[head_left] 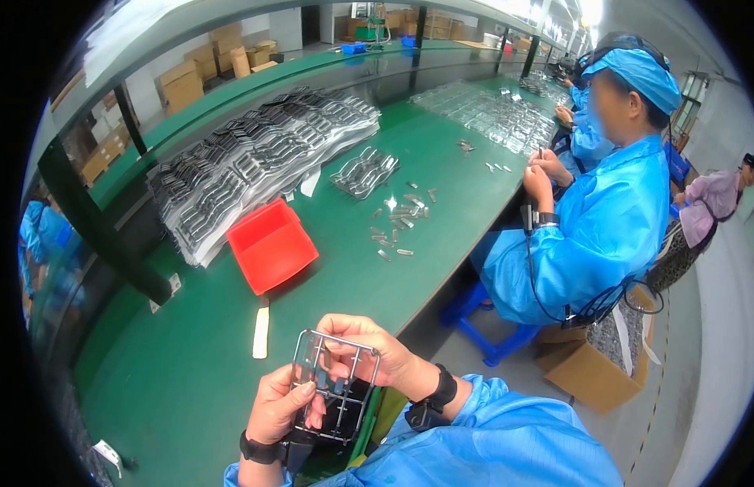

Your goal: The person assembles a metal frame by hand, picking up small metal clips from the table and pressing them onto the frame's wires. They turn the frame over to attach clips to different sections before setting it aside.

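Both my hands hold a dark grey plastic moulding frame with several small parts on its runners, just above the near edge of the green workbench. My left hand grips its lower left side, thumb on the front. My right hand pinches the upper right part, fingers curled over the top bar. Both wrists wear black bands, and my sleeves are blue.
A red bin stands ahead of my hands, with a pale flat strip beside it. Stacked clear trays of frames fill the bench's left. Loose small parts lie mid-bench. To my right a co-worker in blue sits on a blue stool, cardboard box below.
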The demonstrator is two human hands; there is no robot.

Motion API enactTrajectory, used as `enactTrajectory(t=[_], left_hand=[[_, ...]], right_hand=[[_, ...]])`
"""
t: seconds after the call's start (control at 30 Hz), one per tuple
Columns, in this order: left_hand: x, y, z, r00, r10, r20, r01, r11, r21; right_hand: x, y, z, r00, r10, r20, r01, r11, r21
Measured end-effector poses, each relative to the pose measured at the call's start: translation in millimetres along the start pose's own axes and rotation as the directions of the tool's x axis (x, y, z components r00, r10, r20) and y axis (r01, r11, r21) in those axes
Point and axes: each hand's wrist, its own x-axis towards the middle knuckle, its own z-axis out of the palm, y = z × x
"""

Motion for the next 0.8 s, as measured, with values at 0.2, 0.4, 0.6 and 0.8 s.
enactTrajectory(t=[0.2,0.4,0.6,0.8], left_hand=[[-2,-1,-6,0.998,0.013,0.069,-0.013,1.000,0.001],[-1,1,-5,0.998,0.041,0.048,-0.037,0.995,-0.092],[0,-3,-6,0.991,0.098,0.089,-0.077,0.973,-0.217],[2,-6,-7,0.992,0.097,0.081,-0.077,0.972,-0.224]], right_hand=[[-8,2,7,0.995,-0.070,-0.069,0.064,0.994,-0.091],[-9,30,4,0.903,-0.427,-0.043,0.397,0.869,-0.294],[0,42,12,0.779,-0.625,0.041,0.542,0.640,-0.544],[7,42,5,0.702,-0.703,0.114,0.498,0.370,-0.785]])
